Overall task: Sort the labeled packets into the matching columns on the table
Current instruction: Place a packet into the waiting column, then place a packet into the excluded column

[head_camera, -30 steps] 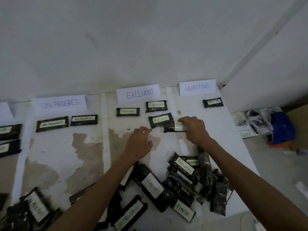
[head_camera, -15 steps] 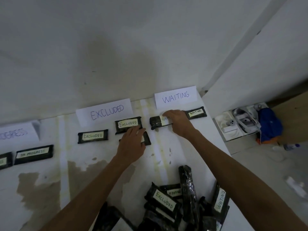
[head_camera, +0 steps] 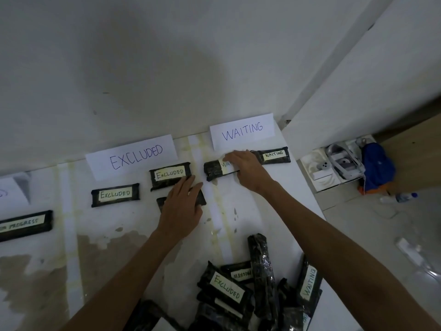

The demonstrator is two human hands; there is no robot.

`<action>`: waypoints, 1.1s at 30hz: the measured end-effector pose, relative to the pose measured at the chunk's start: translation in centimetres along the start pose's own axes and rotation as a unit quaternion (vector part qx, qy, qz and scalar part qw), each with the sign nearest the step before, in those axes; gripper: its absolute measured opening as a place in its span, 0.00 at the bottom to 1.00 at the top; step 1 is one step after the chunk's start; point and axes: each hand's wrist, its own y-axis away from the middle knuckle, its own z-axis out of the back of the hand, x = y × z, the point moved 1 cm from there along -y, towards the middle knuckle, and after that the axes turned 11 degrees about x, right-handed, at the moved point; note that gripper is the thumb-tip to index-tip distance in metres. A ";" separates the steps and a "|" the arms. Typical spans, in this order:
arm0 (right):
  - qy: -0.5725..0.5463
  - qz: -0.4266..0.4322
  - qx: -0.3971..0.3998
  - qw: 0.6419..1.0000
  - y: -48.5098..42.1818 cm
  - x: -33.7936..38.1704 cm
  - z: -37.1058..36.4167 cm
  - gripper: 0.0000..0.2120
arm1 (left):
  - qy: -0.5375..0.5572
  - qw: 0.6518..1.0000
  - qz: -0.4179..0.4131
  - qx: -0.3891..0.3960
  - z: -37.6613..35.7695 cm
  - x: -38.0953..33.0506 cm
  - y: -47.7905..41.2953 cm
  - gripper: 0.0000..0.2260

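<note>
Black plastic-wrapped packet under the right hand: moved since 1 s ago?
Yes. The black plastic-wrapped packet under the right hand went toward the wall, from mid-table to just below the white WAITING sign.

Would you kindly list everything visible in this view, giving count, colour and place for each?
EXCLUDED sign: 1, white, at the wall.
WAITING sign: 1, white, at the wall, further right.
EXCLUDED packets: 2, black, under their sign.
Covered packet: 1, black, below those, label hidden.
WAITING packets: 2, black, under their sign.
IN PROGRESS packet: 1, black, left edge.
Unsorted pile: count unclear, black, near edge of the table.
Table: 1, white, stained.
Blue bag: 1, on the floor, right.
Left hand: 1, flat on the covered packet.
Right hand: 1, grips the left WAITING packet.
</note>
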 end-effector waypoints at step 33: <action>-0.053 -0.451 0.148 0.879 18.6 12.5 -3.2 0.32 | 0.014 0.996 0.011 0.084 -5.3 0.0 11.8 0.26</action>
